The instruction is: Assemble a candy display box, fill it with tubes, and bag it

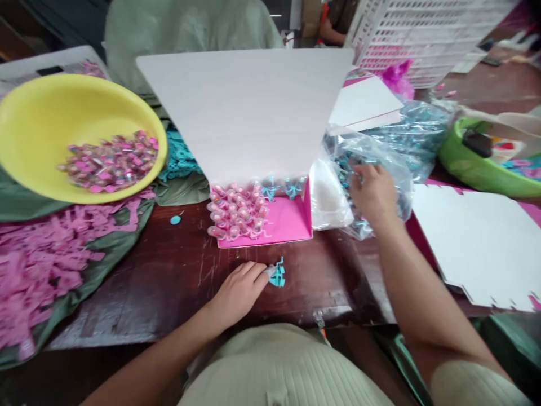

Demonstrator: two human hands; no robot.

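On the dark table, my left hand (240,290) has its fingers closed on the edge of a small teal plastic piece (278,274). My right hand (374,194) reaches into an open clear plastic bag (399,180) of small teal and dark pieces. Its fingers are curled down among them, and what they grip is hidden. Between and beyond my hands stands a pink box (289,220) with its tall white lid (253,107) raised. Rows of clear-domed pink pieces (236,211) fill the box's left part, and a few teal ones (281,187) stand along its back.
A yellow basin (34,135) of pink capsules stands at left, above a heap of pink plastic pieces (38,270). A teal disc (174,220) lies near the box. At right are flat white-and-pink cartons (473,237), a green basin (465,152) and white crates (422,34).
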